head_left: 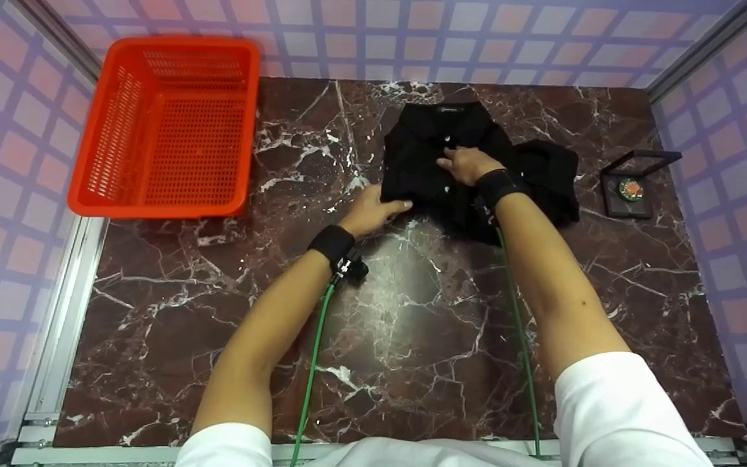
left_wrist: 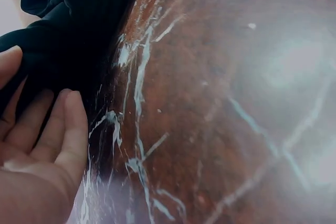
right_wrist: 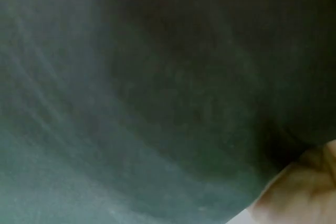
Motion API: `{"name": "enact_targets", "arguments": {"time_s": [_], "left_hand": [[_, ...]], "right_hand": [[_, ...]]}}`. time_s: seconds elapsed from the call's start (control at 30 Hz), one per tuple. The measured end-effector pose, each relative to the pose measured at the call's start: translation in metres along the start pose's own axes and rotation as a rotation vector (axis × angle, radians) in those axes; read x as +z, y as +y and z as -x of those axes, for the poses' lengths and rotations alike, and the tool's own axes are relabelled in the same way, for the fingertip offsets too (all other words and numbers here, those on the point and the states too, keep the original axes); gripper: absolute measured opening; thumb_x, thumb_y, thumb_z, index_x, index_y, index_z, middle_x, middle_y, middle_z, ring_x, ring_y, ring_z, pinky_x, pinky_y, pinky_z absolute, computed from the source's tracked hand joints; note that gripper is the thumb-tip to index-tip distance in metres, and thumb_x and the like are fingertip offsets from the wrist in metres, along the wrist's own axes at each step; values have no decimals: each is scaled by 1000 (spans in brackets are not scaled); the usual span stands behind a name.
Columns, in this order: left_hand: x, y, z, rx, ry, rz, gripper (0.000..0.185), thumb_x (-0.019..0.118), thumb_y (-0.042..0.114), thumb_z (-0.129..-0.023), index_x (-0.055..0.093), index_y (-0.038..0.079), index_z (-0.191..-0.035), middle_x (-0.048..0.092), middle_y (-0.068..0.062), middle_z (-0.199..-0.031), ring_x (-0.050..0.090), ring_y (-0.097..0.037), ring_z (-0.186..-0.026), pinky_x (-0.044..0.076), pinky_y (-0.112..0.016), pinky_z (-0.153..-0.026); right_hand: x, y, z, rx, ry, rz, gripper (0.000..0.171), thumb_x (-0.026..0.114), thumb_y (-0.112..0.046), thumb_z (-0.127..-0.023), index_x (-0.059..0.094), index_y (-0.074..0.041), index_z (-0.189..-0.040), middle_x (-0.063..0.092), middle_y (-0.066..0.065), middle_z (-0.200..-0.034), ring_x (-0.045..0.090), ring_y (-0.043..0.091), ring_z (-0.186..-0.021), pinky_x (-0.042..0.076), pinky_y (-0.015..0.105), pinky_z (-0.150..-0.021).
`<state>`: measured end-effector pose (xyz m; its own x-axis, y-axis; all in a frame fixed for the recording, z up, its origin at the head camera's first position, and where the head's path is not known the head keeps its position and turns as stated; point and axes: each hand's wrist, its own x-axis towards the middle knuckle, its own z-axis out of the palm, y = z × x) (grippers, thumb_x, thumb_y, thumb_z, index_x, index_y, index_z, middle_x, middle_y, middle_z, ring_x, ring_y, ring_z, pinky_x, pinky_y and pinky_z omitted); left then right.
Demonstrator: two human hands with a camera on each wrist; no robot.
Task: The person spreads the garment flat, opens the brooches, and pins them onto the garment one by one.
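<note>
A black collared button shirt (head_left: 414, 170) lies folded on the marble-patterned table (head_left: 373, 337), its collar toward the back wall. One sleeve or side part spreads to the right of the main body. My left hand (head_left: 367, 211) grips the shirt's front left corner, thumb over the cloth and fingers under its edge. In the left wrist view, the dark cloth (left_wrist: 68, 24) runs between thumb and fingers. On the shirt's middle, beside the buttons, rests my right hand (head_left: 469, 163) with relaxed fingers. Blurred dark fabric (right_wrist: 157, 103) fills most of the right wrist view.
At the back left stands a red plastic basket (head_left: 242, 130) with perforated walls. Right of the shirt is a small black stand (head_left: 629, 207) with a round, patterned piece on it. Checkered panels (head_left: 406, 39) enclose the table. Green cables (head_left: 314, 363) run from both wrists.
</note>
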<state>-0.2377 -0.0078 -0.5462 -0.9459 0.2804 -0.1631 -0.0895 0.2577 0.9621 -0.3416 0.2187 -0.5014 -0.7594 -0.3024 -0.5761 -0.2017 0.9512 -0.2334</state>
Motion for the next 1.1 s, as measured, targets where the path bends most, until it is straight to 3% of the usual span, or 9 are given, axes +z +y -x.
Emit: {"name": "enact_targets", "arguments": {"time_s": [0.2,0.37,0.53,0.77,0.97,1.1], "left_hand": [[-6,-4,7,39,-54,39,27,74,15,-90,69,-3,-109,63,0,-89,58,-15,-83,48,-29,-79],[-10,-4,14,80,-76,103,22,70,8,-89,68,-3,-107,63,-2,-90,58,-16,-82,49,-36,-80],[-12,-6,17,113,-93,131,20,66,5,-89,68,-4,-107,63,1,-94,57,-13,-85,47,-29,-82],[-20,-5,26,68,-108,144,8,65,9,-94,65,2,-98,62,-8,-83,55,-26,-78,47,-34,-72],[-29,-6,32,58,-88,174,29,63,7,-96,62,-8,-120,70,-11,-102,65,-22,-90,52,-31,-82],[-35,-8,36,54,-38,231,14,64,5,-94,65,-4,-105,68,-7,-85,62,-20,-74,50,-31,-69]], "right_hand": [[-1,0,0,-9,-16,17,64,27,-42,-110,17,-2,-160,18,28,-162,17,46,-148,16,52,-120],[-1,1,0,-12,-20,4,64,28,-42,-110,17,-4,-160,15,27,-163,15,47,-149,15,53,-120],[-1,2,-1,-5,-34,-3,64,28,-42,-110,15,-4,-160,12,27,-164,12,47,-149,13,54,-120],[0,4,-6,-21,-56,0,64,28,-40,-110,13,-3,-160,10,28,-163,9,50,-149,10,55,-121],[0,6,-8,-21,-62,-13,64,29,-39,-110,12,-3,-160,9,29,-163,7,49,-149,6,53,-121],[1,8,-7,-39,-51,-13,64,30,-37,-111,13,0,-159,10,30,-162,8,50,-148,4,53,-121]]}}
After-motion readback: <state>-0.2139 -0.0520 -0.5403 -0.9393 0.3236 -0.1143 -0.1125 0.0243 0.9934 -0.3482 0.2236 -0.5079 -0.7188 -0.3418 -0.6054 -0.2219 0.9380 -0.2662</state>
